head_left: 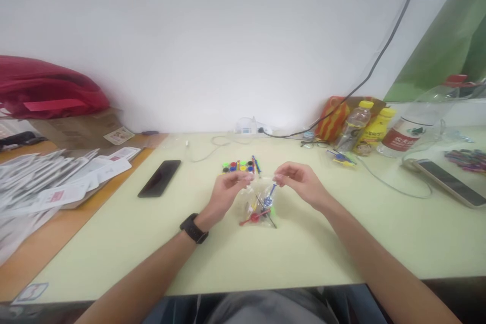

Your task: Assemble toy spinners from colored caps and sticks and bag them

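Note:
Between my hands a clear plastic bag [248, 201] hangs low over the table, holding several small plastic pieces in red, blue, yellow, black and green. My left hand [230, 188], with a black watch on the wrist, pinches the bag's upper left edge. Opposite it, my right hand [299, 180] has its thumb and fingers pressed together at the bag's upper right corner. A blue piece [270, 197] shows just below my right fingertips inside the bag. Behind the bag, more coloured plastic pieces [238, 166] lie grouped on the table, partly hidden by my left hand.
A black phone [159, 178] lies on the pale table [125, 248] to the left. Paper packets [56, 182] are piled beyond it. On the right stand bottles [374, 131], a large water bottle [408, 134] and another phone [451, 182]. A cable [395, 187] crosses there.

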Motion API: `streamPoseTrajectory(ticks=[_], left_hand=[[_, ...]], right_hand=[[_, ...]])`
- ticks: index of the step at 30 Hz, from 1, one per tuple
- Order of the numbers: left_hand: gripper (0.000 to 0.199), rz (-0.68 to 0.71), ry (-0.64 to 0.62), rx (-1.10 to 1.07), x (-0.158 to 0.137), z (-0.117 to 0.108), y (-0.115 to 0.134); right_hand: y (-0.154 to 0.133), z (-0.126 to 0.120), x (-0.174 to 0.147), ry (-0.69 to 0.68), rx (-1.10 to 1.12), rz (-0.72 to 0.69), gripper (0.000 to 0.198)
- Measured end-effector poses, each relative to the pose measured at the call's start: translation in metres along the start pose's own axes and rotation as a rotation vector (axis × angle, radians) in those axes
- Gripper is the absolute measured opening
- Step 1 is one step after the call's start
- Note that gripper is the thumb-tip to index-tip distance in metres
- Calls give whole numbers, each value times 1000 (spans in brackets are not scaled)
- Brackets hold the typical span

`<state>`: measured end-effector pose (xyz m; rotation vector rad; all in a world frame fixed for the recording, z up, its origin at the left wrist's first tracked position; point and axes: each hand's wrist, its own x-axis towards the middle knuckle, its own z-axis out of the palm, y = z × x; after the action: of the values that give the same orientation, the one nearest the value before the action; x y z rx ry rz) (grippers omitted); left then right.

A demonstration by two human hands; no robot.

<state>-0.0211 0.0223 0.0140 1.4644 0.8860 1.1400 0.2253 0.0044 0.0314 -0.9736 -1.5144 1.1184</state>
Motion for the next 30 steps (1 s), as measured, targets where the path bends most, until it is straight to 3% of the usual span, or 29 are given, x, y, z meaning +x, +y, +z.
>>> streamPoseTrajectory(ticks=[10, 15, 18, 23, 26, 30], left_hand=[[23, -17, -96, -75, 12, -17, -5], [24, -50, -68, -199, 13, -15, -5], [30, -38, -22, -168, 11, -10, -2], [43, -39, 13, -31, 7, -6, 1], [41, -58, -2, -22, 7, -8, 1], [38, -63, -22, -1, 7, -9, 0]], right_hand=[[8, 0, 1, 59, 10, -26, 17], [9, 0, 0, 5, -18, -148, 18], [9, 1, 0, -5, -53, -182, 17], [13, 5, 1, 48, -51, -129, 17], [15, 4, 2, 50, 6, -98, 28], [16, 2, 2, 19, 11, -71, 27]])
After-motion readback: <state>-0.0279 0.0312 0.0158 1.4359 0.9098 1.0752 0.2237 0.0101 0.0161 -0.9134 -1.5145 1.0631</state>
